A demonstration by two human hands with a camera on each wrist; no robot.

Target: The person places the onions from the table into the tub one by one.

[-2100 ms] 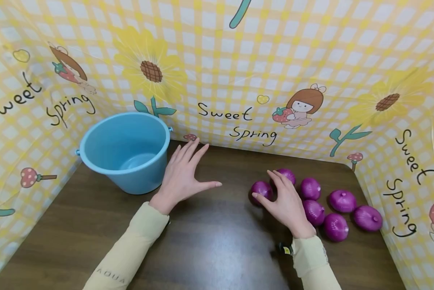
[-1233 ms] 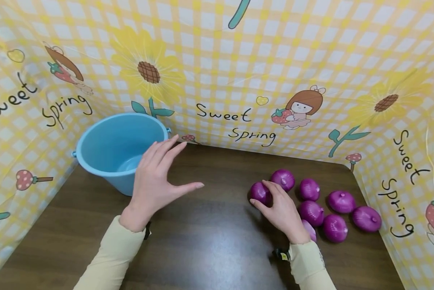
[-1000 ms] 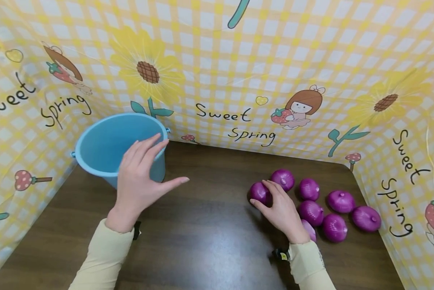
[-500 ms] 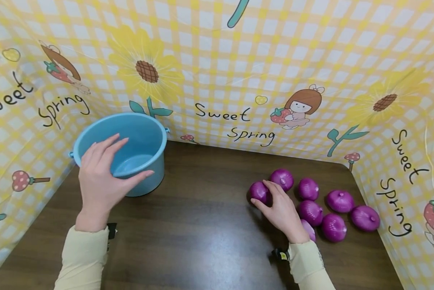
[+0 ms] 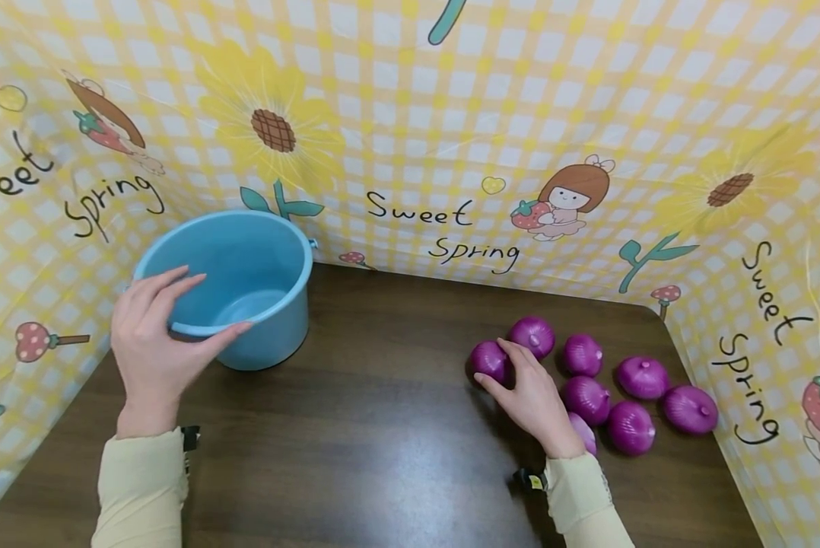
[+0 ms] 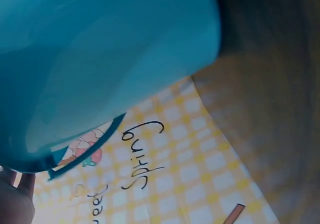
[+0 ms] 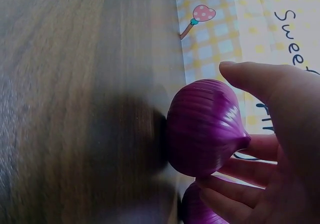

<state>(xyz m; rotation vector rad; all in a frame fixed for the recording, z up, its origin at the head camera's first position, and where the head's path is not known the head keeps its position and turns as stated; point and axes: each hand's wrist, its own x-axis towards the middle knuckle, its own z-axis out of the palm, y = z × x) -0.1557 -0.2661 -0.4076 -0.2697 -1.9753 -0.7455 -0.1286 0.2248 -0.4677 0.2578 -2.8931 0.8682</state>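
My right hand [image 5: 532, 392] is cupped loosely about a purple onion [image 5: 488, 361] on the table. In the right wrist view, a narrow gap separates the thumb tip from that onion [image 7: 202, 126], while the fingertips lie along its other side. My left hand [image 5: 151, 335] is at the near left of a blue bucket [image 5: 273, 335]. Its fingers reach over the bucket's rim and its thumb points right, along the near side. The left wrist view shows the bucket's outer wall [image 6: 115, 44], with part of the hand [image 6: 15, 199] in the lower left corner.
Several more onions [image 5: 643, 377] lie on the right of the dark wood table [image 5: 369, 426], one partly hidden under the right wrist. A printed checked cloth [image 5: 417, 137] walls in the back and both sides. The bucket stands near the left back corner.
My left hand has moved left from the bucket's right side to its near left rim. The right hand has come down to the onion and stayed there.
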